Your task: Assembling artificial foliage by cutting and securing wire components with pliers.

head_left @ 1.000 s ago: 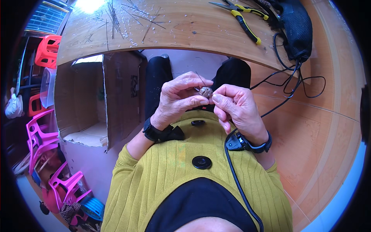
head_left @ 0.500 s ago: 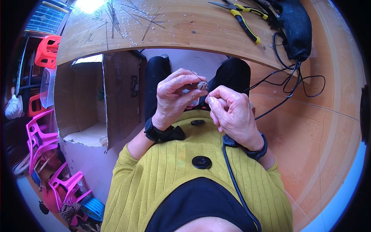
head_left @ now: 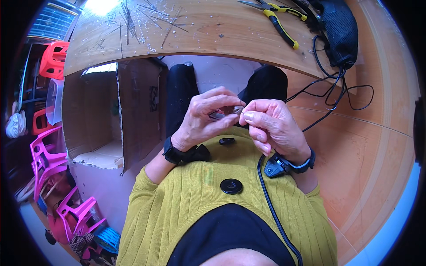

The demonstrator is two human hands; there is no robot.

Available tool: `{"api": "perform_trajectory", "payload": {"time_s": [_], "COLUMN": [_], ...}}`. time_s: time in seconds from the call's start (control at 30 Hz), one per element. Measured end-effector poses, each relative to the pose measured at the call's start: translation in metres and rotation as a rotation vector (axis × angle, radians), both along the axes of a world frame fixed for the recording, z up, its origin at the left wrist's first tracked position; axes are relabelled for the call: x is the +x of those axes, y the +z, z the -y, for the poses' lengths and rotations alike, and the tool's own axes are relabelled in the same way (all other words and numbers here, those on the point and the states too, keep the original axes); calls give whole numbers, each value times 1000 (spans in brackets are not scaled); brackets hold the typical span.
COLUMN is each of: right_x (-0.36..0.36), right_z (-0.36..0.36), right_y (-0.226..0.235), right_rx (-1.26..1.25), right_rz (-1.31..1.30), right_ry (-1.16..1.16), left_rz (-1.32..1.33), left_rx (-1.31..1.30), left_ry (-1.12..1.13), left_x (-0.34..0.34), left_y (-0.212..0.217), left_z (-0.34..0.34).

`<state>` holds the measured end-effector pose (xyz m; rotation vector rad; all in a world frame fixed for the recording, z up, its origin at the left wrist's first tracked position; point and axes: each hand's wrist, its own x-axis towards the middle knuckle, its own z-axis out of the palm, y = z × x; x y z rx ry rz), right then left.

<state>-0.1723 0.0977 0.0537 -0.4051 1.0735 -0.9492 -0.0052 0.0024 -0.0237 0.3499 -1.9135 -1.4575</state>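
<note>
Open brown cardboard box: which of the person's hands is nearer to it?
Left. The left hand is to the right of the open brown cardboard box in the picture; the right hand is farther right, beyond the left.

From here, the desk (head_left: 217,42) at twelve o'clock is smooth, glossy wood. The wires (head_left: 128,25) at eleven look like dull metal. At one o'clock, the pliers (head_left: 278,25) pair bare grey metal with matt, rubbery-looking handles. The pouch (head_left: 339,33) at two is coarse mesh cloth. At ten, the box (head_left: 141,106) is matt cardboard, ragged along its edges. The stools (head_left: 80,212) around eight are shiny plastic. Toward three, the floor (head_left: 355,153) gleams like glazed tile. At six, the cardigan (head_left: 191,190) is soft ribbed knit with glossy buttons (head_left: 231,186).
</note>
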Motion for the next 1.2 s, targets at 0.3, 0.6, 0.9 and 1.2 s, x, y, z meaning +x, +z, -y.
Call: {"api": "perform_trajectory", "payload": {"time_s": [0.3, 0.6, 0.9, 1.2], "right_x": [-3, 3, 0, 14], "right_z": [-12, -22, -19, -16], "right_y": [6, 10, -10, -12], "right_rx": [6, -45, -249, -429], "right_rz": [-5, -80, -558, -660], "right_ry": [46, 81, -156, -77], "left_rz": [71, 28, -60, -126], "left_rx": [73, 287, 670, 723], "left_ry": [-97, -113, -139, -219], "left_x": [5, 6, 9, 12], "left_y": [7, 10, 11, 10], "left_z": [-8, -21, -30, -33]}}
